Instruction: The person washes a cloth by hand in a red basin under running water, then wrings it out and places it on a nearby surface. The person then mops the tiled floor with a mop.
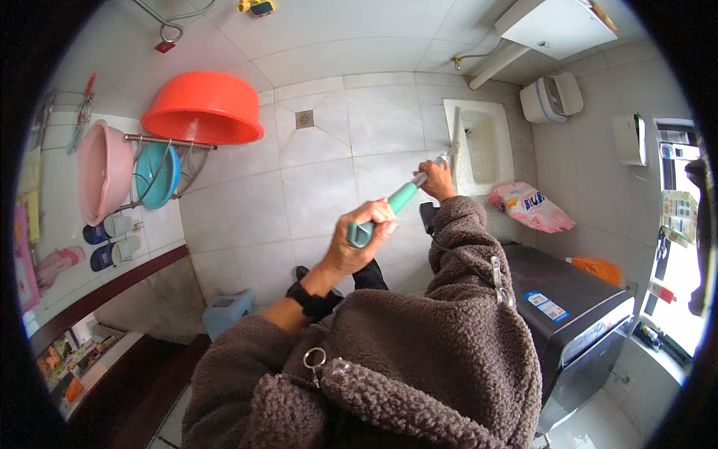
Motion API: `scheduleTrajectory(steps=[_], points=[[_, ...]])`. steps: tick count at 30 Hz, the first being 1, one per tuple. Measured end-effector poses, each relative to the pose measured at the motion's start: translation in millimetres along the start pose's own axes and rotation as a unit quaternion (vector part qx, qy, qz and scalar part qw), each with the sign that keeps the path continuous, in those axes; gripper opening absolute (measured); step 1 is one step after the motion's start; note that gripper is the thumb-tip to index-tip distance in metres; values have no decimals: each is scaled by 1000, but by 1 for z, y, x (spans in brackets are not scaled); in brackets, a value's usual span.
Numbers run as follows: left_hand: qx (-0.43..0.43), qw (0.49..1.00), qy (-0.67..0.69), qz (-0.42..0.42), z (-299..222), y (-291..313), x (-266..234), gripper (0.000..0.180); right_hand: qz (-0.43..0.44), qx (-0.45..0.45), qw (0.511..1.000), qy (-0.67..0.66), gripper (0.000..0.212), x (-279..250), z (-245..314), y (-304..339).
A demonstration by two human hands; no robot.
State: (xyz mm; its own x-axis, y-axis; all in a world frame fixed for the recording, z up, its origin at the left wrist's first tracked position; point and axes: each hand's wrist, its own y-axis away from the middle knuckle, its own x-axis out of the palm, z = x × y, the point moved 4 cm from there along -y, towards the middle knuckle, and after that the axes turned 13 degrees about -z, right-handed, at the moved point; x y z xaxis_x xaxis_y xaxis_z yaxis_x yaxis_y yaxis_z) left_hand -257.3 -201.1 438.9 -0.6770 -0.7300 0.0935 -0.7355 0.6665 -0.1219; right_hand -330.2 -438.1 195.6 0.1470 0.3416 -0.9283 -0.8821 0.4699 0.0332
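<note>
A person in a fleece jacket works a long-handled tool over a white-tiled bathroom floor (314, 187), seen from above. The left hand (357, 243) has its grip closed around the teal end of the handle (389, 208); the right hand (437, 179) holds the shaft farther down, fingers wrapped tight, just beside the squat pan (482, 146) set into the floor at the far right. The tool's head, possibly a brush or mop, meets the pan's near rim, though the blur there hides its shape. A floor drain (304, 119) sits in open tile between the pan and a red basin (202, 108). Along the left wall a wire rack holds a blue basin (157, 173), with a pink basin (103, 170) next to it. A pink bag (529, 206) lies by the pan, near a dark machine (576, 314) that closes off the right side. A blue stool (228, 310) stands by the person's feet. The middle of the floor gives the widest room.
</note>
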Motion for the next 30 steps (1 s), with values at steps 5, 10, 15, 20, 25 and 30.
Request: scheduleTrajectory(steps=[5, 10, 15, 20, 25, 30], points=[[22, 998, -57, 10, -62, 31, -70, 17, -74, -21, 995, -60, 19, 14, 111, 18], [45, 995, -82, -28, -142, 89, -153, 18, -34, -59, 985, -161, 23, 28, 266, 43], [86, 988, -104, -76, -194, 166, -230, 19, 29, -167, 965, -199, 23, 63, 410, 81], [124, 968, -117, -183, -222, 250, -303, 17, 50, -286, 924, -251, 24, 109, 537, 132], [139, 940, -166, -265, -245, 328, -369, 17, 42, -371, 863, -340, 29, 151, 652, 181], [125, 904, -216, -347, -253, 382, -418, 17, 147, -377, 832, -380, 29, 208, 755, 213]])
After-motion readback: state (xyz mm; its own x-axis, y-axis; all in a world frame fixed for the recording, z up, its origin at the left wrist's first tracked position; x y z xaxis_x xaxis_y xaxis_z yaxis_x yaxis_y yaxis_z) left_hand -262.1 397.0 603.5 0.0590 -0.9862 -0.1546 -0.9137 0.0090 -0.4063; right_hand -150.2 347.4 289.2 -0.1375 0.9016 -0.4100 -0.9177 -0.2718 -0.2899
